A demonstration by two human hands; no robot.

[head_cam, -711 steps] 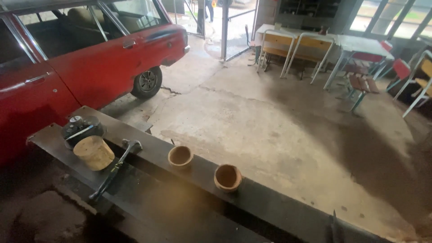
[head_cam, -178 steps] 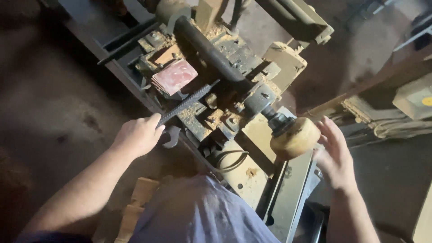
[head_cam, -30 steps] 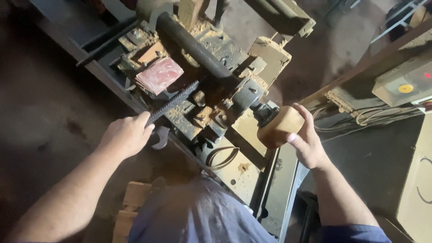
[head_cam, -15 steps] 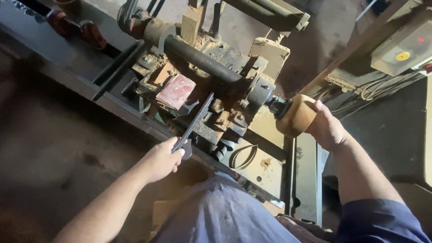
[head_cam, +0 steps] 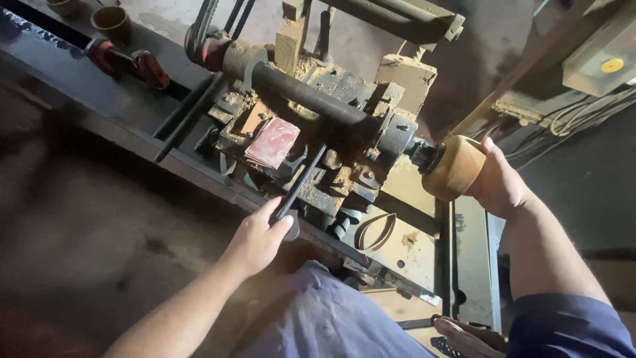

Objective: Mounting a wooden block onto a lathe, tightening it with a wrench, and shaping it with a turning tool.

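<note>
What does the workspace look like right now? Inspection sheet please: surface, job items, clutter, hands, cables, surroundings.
Surface: dark metal lathe bed, dusty, with sawdust caked around the headstock.
Job's things: round wooden block on the spindle end; long dark tool lying across the machine; dark shaft along the top.
Clutter: reddish sanding block on the machine; wooden cup on the bed at far left.
Grips: left hand closed on the long dark tool's near end; right hand cupped against the wooden block's outer face.
Cables: pale wires bundled under a box at upper right.
Surroundings: bare concrete floor; yellow button on the box.
</note>
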